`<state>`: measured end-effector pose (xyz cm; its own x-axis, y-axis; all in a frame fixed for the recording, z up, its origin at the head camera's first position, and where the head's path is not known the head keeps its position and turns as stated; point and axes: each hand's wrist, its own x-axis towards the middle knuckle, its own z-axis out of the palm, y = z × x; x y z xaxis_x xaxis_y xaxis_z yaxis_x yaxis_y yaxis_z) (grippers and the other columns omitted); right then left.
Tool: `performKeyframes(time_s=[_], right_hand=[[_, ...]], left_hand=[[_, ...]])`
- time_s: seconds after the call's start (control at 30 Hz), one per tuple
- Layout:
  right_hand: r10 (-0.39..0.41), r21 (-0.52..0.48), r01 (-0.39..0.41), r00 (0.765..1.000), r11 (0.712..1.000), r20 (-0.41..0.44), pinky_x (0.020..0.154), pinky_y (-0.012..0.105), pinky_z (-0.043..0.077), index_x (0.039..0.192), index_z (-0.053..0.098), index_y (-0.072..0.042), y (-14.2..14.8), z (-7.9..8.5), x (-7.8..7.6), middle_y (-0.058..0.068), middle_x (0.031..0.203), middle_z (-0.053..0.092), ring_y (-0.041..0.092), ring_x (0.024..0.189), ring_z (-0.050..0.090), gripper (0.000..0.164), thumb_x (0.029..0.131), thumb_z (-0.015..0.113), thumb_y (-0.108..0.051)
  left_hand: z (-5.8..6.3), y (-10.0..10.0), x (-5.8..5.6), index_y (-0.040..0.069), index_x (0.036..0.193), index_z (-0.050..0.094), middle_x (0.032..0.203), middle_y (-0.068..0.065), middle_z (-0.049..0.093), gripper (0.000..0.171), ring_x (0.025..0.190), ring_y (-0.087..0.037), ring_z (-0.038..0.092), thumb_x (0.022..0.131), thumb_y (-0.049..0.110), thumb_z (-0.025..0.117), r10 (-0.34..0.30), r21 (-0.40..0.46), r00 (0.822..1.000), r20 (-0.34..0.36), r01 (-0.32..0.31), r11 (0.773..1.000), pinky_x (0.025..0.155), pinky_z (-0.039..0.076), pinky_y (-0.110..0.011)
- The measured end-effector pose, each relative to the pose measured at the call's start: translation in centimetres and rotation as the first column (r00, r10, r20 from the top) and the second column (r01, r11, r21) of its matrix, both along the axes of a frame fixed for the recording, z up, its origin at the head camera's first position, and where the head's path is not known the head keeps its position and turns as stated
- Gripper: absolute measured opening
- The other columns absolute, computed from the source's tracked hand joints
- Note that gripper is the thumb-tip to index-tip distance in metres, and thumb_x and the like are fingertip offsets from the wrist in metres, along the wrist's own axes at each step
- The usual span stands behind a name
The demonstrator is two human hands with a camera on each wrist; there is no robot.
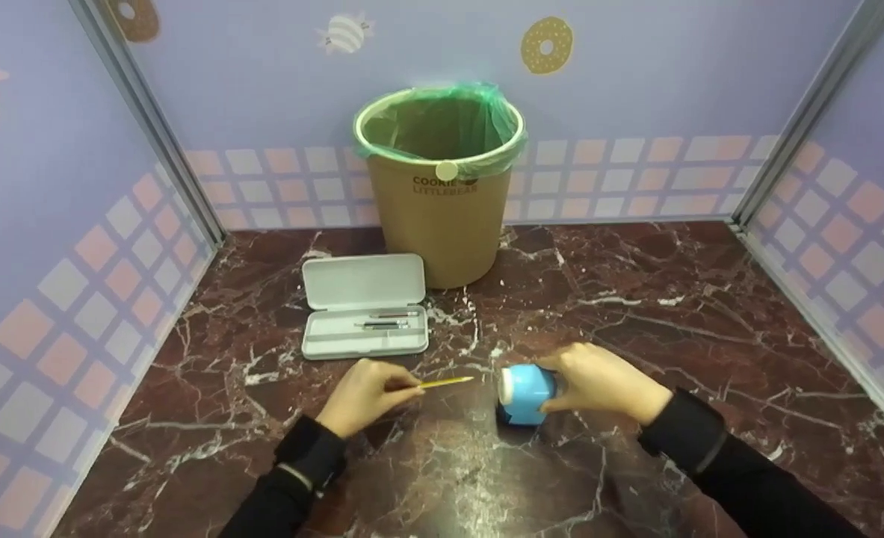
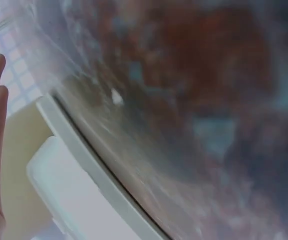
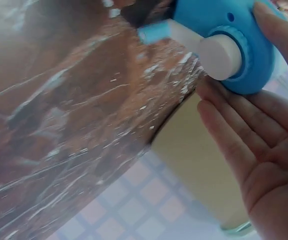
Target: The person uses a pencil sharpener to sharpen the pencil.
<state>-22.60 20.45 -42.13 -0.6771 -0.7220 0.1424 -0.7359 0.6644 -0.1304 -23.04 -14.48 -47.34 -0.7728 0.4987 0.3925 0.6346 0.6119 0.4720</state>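
Head view: my left hand (image 1: 367, 392) covers the rear end of the yellow pencil (image 1: 447, 382); my right hand (image 1: 598, 379) hides the right side of the blue sharpener (image 1: 529, 390). The slim items (image 1: 388, 324) in the white case (image 1: 337, 347) are too small for me to count. Left wrist view: the tabletop (image 2: 184, 165) is blurred, the left edge cuts my hand, the bottom edge the case. Right wrist view: the top edge crops the sharpener.

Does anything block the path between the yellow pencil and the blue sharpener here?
Nothing visible does. In the head view, the left hand pinches the yellow pencil with its tip toward the blue sharpener in the right hand; only tabletop shows between. The open pencil case lies farther back, outside that gap.
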Motion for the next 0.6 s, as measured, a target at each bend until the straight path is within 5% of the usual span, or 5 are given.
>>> performKeyframes(time_s=[0.13,0.6], right_hand=[[0.002,0.008,-0.002,1.0,1.0,-0.017,0.064,0.032,0.055,0.109,0.074,-0.005,-0.3,0.1,0.0,0.007,0.091,0.078,0.015,0.07,0.069,0.049,0.074,0.09,-0.035],[0.007,-0.002,-0.007,1.0,1.0,0.004,0.067,0.033,0.058,0.113,0.074,-0.004,-0.6,-0.2,0.1,0.008,0.093,0.078,0.017,0.074,0.072,0.053,0.073,0.091,-0.035]], left_hand=[[0.1,0.1,0.2,0.01,0.092,0.081,0.087,-0.005,0.081,0.008,0.073,-0.013,0.076,0.088,0.016,0.079,-0.045,0.073,0.998,0.052,0.041,0.996,0.07,0.061,-0.024],[0.2,1.7,0.9,0.006,0.093,0.081,0.09,-0.009,0.081,0.008,0.078,-0.017,0.077,0.088,0.012,0.079,-0.06,0.26,0.971,0.233,-0.003,0.966,0.075,0.061,-0.019]])
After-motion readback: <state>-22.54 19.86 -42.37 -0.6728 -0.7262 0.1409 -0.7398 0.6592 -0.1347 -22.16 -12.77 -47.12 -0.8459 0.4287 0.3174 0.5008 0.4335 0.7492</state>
